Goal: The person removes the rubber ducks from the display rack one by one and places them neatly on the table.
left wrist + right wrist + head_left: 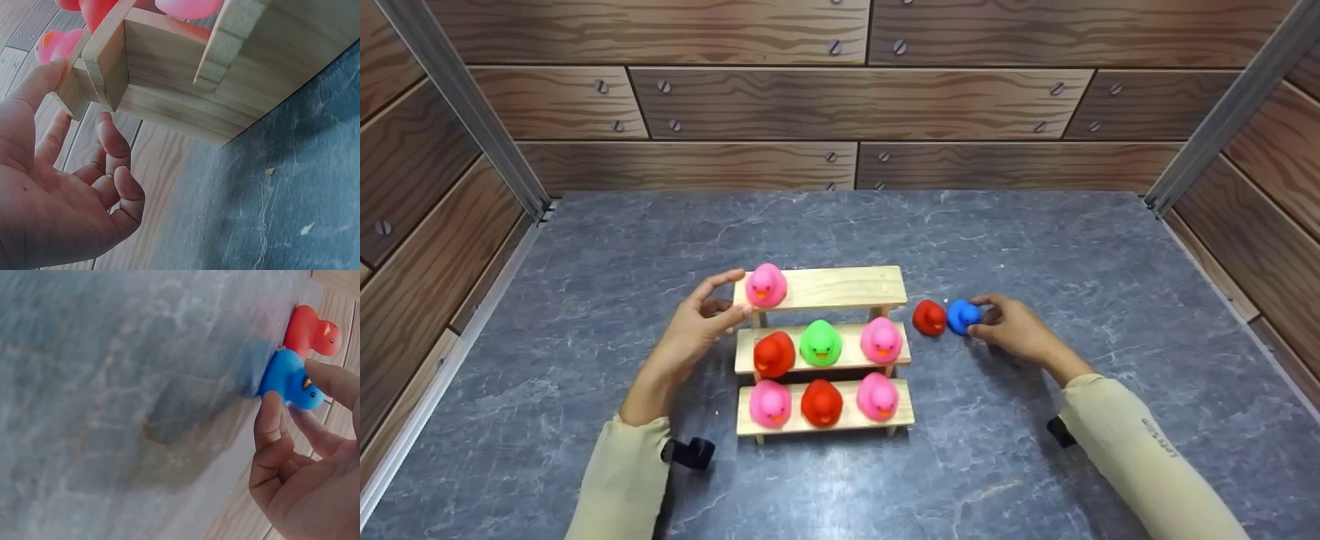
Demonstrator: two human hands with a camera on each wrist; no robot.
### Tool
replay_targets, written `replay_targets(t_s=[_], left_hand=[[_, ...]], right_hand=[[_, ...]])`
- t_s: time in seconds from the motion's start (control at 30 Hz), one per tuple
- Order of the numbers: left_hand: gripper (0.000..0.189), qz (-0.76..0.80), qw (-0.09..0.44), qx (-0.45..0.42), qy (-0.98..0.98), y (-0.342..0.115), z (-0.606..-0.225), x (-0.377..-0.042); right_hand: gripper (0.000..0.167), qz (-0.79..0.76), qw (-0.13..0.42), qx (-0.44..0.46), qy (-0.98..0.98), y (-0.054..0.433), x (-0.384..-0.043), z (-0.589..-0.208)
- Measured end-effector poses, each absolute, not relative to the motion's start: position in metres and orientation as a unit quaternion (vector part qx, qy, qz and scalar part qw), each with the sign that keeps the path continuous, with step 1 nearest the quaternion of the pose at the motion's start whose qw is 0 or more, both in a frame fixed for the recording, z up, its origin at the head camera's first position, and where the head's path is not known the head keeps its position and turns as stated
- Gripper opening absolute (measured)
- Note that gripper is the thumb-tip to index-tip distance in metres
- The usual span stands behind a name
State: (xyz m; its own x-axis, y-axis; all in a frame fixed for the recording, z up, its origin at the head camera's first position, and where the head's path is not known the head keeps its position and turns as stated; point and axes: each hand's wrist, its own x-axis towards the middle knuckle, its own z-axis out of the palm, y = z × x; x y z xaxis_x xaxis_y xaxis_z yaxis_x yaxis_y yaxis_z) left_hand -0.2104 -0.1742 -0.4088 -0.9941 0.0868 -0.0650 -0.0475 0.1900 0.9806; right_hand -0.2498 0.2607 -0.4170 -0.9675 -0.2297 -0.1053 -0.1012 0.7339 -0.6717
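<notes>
A three-tier wooden shelf stand [847, 287] stands near the middle of the table. My left hand [687, 337] pinches the left end of its top tier between thumb and index finger, the other fingers curled below. Beside that grip, a pink rubber duck [766, 287] sits alone on the top tier. Right of the stand, my right hand [1021, 330] holds a blue rubber duck [284, 377] with thumb and fingers around its right side. A red rubber duck [929, 319] is close against the blue one, on its left.
On the middle tier sit a red duck [774, 355], a green duck [820, 343] and a pink duck [881, 340]. The bottom tier carries a pink duck [770, 404], a red duck [821, 403] and another pink duck [877, 397]. Wood-patterned walls [840, 105] enclose the grey table [840, 495].
</notes>
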Motion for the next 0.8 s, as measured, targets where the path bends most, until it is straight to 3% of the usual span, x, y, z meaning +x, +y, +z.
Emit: replay_targets(t_s=[0.23, 0.8], left_hand=[[0.054, 0.633, 0.051, 0.007, 0.773, -0.175, -0.409, -0.210], [0.056, 0.639, 0.054, 0.007, 0.767, -0.175, -0.410, -0.211]], right_hand=[[0.051, -0.354, 0.048, -0.079, 0.931, 0.257, -0.246, -0.390], [0.052, -0.404, 0.067, -0.074, 0.909, 0.211, -0.251, -0.343]])
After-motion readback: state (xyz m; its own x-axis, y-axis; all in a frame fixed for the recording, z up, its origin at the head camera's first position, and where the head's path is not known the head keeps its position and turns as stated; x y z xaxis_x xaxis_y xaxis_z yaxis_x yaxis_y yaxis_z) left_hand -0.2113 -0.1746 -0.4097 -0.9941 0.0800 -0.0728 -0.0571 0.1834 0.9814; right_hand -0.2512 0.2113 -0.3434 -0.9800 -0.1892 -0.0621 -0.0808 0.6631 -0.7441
